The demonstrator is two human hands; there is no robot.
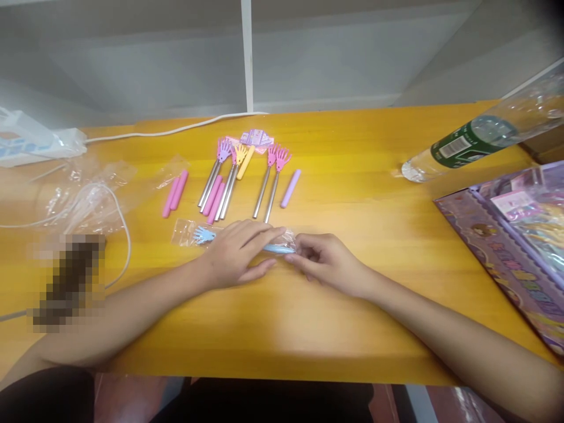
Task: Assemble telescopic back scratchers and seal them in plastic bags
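Note:
A light-blue back scratcher (pixel 203 234) lies inside a clear plastic bag (pixel 181 232) on the table. My left hand (pixel 242 249) rests flat across its middle, fingers stretched out, hiding part of the handle. At the bag's right end, my right hand (pixel 324 261) is closed, thumb and fingertips pinching the plastic near the blue handle end. Beyond my hands are several back scratchers with metal rods, among them a yellow-headed one (pixel 239 154) and a pink-headed one (pixel 282 160). Loose grips lie among them: pink grips (pixel 178 190), a yellow grip (pixel 245 163) and a purple grip (pixel 291 188).
Small purple packets (pixel 256 138) lie behind the scratchers. Crumpled clear bags (pixel 94 194), a white cable (pixel 127 235) and a white power strip (pixel 39 141) are at left. A green-labelled bottle (pixel 458 144) lies at right, beside a purple box (pixel 480 247) holding packaged items.

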